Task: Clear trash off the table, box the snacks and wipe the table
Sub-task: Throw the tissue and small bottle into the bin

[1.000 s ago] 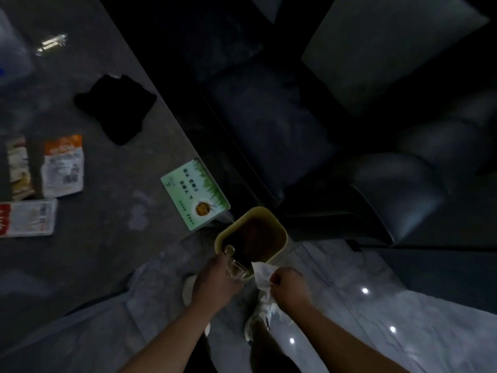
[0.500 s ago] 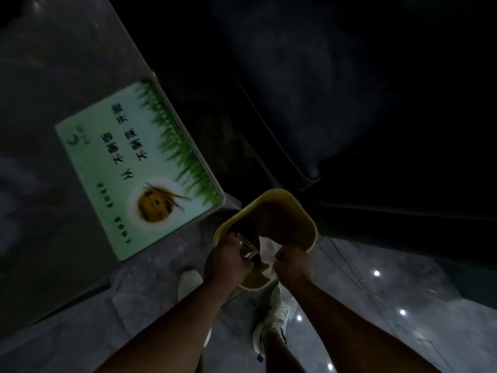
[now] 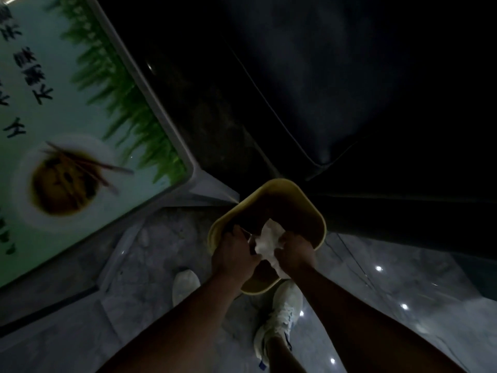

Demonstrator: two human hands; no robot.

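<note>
A yellow trash bin (image 3: 309,208) stands on the floor just past the table's corner. Both my hands are over its near rim. My right hand (image 3: 294,251) is closed on a crumpled white tissue (image 3: 267,238) that pokes up over the bin's opening. My left hand (image 3: 232,251) is closed on a small clear piece of trash (image 3: 248,235), too dim to name, at the bin's left rim. The snacks on the table are out of view.
A green and white placard (image 3: 67,130) with a bowl picture lies at the table's corner, upper left. A dark sofa (image 3: 349,90) fills the top right. My white shoes (image 3: 279,316) stand on the glossy marble floor (image 3: 390,292) under the bin.
The view has dropped closer to the bin and the table corner. Both hands have gone from the bin's near edge to over its opening, still holding the tissue and the clear piece.
</note>
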